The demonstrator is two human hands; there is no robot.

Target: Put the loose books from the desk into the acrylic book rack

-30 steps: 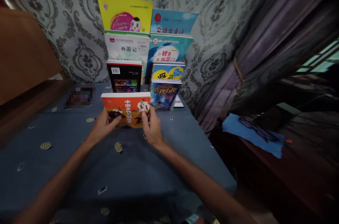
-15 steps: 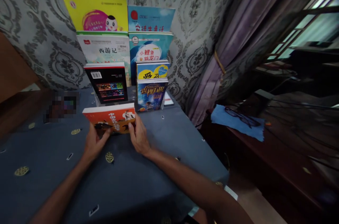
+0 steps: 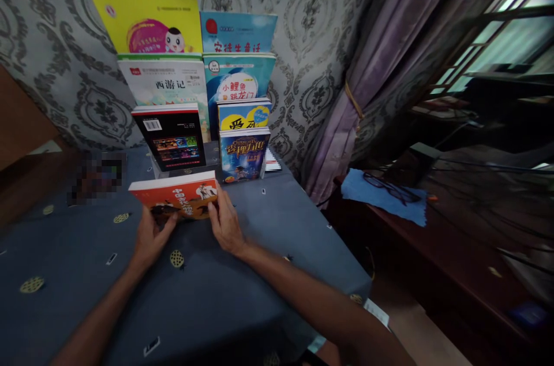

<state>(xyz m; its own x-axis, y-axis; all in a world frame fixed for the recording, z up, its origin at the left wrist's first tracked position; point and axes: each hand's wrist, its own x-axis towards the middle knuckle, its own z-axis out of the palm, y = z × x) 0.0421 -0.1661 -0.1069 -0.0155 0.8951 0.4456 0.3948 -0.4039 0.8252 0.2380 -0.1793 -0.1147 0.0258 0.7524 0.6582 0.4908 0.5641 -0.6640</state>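
Pulled back since a second ago, the orange rectangular paper book [image 3: 184,200] is no longer overlapping the black glossy-looking paper book [image 3: 171,138] standing behind it. Fingers of the bare left hand [image 3: 149,236] and bare right hand [image 3: 227,227] are pinching its side edges, thumbs resting on the cover. It is tilting back over the blue patterned tablecloth [image 3: 216,297]. Probably it is handling light, slightly flexible and slick; both sides are likely offering steady hold.

Orange book [image 3: 177,197] farther from black book [image 3: 173,138]

Closed orange book [image 3: 184,193], white-lettered front showing, tilted, held at both ends between hands [image 3: 228,227].
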